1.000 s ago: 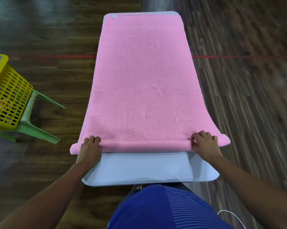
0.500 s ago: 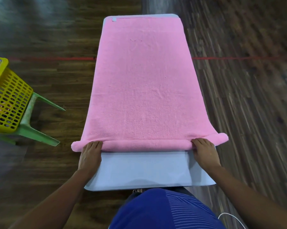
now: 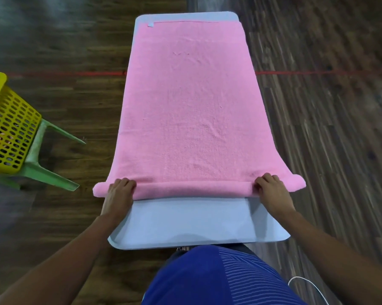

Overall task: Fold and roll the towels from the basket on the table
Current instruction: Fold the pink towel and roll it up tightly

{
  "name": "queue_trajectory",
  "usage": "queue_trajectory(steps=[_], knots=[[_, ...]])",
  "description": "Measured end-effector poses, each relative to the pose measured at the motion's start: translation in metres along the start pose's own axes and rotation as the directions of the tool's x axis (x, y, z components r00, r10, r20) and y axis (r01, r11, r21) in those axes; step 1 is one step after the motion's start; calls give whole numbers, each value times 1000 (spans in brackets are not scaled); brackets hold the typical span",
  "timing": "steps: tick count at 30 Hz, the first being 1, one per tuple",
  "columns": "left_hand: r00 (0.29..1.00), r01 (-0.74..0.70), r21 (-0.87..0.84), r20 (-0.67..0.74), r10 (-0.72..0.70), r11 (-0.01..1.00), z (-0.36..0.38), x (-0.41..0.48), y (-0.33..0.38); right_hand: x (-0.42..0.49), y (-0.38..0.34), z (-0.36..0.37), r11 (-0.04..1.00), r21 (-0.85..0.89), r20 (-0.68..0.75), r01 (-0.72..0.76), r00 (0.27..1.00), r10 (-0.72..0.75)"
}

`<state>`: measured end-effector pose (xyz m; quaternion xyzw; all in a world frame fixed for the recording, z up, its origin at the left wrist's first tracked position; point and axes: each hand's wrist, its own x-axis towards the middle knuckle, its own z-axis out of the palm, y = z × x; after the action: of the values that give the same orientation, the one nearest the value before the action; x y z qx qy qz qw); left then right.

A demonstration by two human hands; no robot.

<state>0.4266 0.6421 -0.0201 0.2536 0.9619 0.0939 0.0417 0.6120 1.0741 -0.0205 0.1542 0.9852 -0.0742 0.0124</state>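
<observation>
Towel roll (image 3: pixel 192 190) advanced, lying under curled fingers (image 3: pixel 125 183).

Towel (image 3: pixel 190 106) rolled further (far edge now uncovers table (image 3: pixel 185 16)).

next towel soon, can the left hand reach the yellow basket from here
Probably, with a lean: only open floor lies between the left hand and the yellow basket, though it grips the pink towel.
</observation>
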Motion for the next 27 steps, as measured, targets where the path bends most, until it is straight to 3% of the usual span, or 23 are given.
queue_trajectory(steps=[6, 15, 17, 21, 22, 25, 27], knots=[[988, -18, 80, 152, 6, 997, 15, -19, 9, -17, -6, 16, 999, -52, 111, 4, 994, 2], [993, -37, 75, 117, 28, 996, 14, -22, 6, -12, -13, 5, 994, -64, 88, -85, 992, 91], [988, -27, 30, 155, 22, 999, 6, -16, 5, -8, -11, 0, 991, -104, 140, -83, 985, 97], [932, 18, -84, 362, 14, 996, -14, 7, 0, 3, -13, -9, 968, -200, 244, -150, 950, 197], [938, 25, -68, 347, 0, 997, -18, 13, -2, 5, -15, -9, 965, -200, 216, -171, 953, 213], [993, -6, 55, 116, 0, 998, -14, 20, -3, 6, -17, -3, 978, -143, 51, -151, 986, 160], [999, -9, 43, 35, 7, 999, -8, 18, 3, 3, -17, 1, 994, -59, 40, -95, 994, 98]])
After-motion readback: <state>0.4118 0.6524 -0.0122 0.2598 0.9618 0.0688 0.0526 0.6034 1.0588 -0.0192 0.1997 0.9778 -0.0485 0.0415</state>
